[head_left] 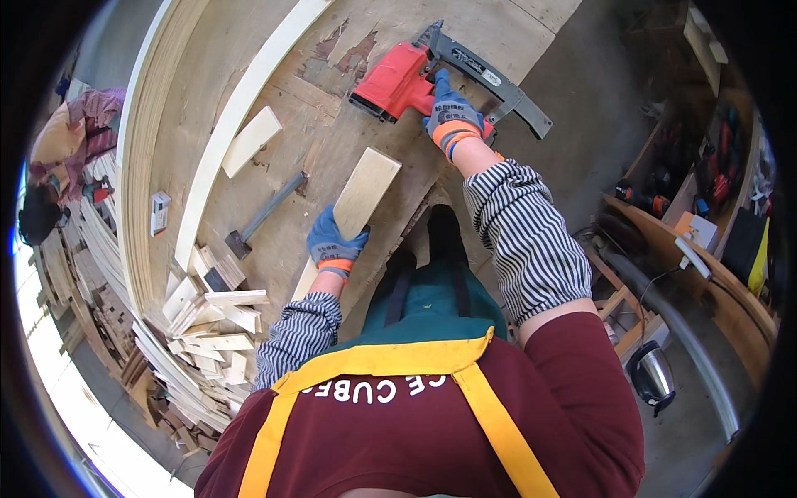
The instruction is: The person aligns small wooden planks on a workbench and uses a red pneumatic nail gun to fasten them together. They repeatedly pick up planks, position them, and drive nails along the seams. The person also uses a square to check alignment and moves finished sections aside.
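My right hand (454, 114), in a blue and orange work glove, is closed round the handle of a red nail gun (390, 81) with a long dark magazine. The tool's body rests on or just over the wooden worktop (332, 133); I cannot tell which. One finger of that hand points up along the tool near its trigger. My left hand (334, 243), gloved alike, grips a pale wooden board (368, 189) near the worktop's front edge. The board slants away from me, and its near part is hidden under the hand.
A hammer (267, 214) and a short wood block (251, 141) lie left of the board. Long curved wooden strips (217, 153) run beyond them. Wood offcuts (220, 319) are heaped at the near left, by a small box (160, 213). Tool-filled shelving (714, 183) stands at right.
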Tool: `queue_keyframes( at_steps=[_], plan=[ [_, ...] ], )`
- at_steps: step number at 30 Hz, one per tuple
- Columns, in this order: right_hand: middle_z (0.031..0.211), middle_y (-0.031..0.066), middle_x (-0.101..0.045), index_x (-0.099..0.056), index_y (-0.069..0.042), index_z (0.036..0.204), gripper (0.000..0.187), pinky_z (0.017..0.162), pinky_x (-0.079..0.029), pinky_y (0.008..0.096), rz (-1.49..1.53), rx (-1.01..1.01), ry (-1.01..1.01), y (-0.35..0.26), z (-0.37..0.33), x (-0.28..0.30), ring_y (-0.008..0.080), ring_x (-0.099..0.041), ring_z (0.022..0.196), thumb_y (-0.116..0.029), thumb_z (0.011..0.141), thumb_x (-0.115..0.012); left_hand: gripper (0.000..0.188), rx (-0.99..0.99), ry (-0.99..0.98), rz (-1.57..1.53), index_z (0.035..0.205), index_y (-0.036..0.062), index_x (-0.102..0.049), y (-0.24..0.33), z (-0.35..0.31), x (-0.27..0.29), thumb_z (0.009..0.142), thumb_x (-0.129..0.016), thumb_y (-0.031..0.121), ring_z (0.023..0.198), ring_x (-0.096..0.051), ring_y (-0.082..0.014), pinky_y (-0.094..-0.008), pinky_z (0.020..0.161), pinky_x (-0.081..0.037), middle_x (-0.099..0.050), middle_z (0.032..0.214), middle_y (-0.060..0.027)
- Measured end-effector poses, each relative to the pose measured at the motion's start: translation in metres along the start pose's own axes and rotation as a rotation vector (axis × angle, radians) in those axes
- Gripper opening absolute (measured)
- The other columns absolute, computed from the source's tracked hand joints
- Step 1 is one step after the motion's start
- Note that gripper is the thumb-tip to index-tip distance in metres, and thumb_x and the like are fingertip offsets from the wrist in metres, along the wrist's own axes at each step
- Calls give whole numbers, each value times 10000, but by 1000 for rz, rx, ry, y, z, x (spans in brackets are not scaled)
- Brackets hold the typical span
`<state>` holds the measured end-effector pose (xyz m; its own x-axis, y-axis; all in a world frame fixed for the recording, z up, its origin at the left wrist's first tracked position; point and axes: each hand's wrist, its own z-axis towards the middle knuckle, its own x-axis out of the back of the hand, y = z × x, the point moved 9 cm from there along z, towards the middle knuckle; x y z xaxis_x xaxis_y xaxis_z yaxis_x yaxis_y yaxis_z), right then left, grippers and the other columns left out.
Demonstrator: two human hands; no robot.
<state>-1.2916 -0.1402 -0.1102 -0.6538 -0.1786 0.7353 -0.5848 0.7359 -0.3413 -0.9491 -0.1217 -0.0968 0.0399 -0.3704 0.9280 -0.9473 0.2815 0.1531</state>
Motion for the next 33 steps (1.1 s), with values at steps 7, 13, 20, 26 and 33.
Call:
queue_keyframes(
  at_steps=[7,13,20,26,33],
  plan=[
    [991,245,-695,-120,-103,1568,915,767,-513,493,32,201,-58,8,-10,10,418,-682,862,-230,787,-579,751,63,-57,-36,1230,143,-572,-10,3,-2,635,-790,546,1086,-611,-334,-458,924,-485,-638,1173,-141],
    [1307,119,-600,-477,-152,1421,563,1085,-409,424,-391,1386,217,3,-173,39,337,-548,1227,-191,877,-618,788,33,-6,-22,1266,140,-531,-22,-2,-16,651,-747,583,1091,-594,-319,-441,953,-453,-624,1177,-120],
    [1355,103,-542,-553,-136,1336,477,1094,-381,414,84,807,-247,67,-200,-15,306,-485,1272,-201,869,-627,784,5,-73,-141,1263,131,-536,-19,3,-16,646,-753,564,1071,-601,-331,-458,928,-466,-624,1174,-124],
    [973,57,-604,-587,-61,1205,409,723,-516,328,945,292,-533,56,-168,-20,189,-566,841,12,804,-625,818,-17,28,-90,1266,114,-533,-15,1,-14,624,-786,554,1071,-600,-337,-460,923,-464,-623,1167,-137],
    [940,43,-605,-557,-68,1245,416,690,-508,317,918,403,-589,52,-163,-22,160,-558,786,-6,842,-643,812,-27,54,-10,1245,100,-539,-12,0,-8,611,-802,535,1044,-605,-352,-466,894,-470,-628,1145,-146]
  ],
)
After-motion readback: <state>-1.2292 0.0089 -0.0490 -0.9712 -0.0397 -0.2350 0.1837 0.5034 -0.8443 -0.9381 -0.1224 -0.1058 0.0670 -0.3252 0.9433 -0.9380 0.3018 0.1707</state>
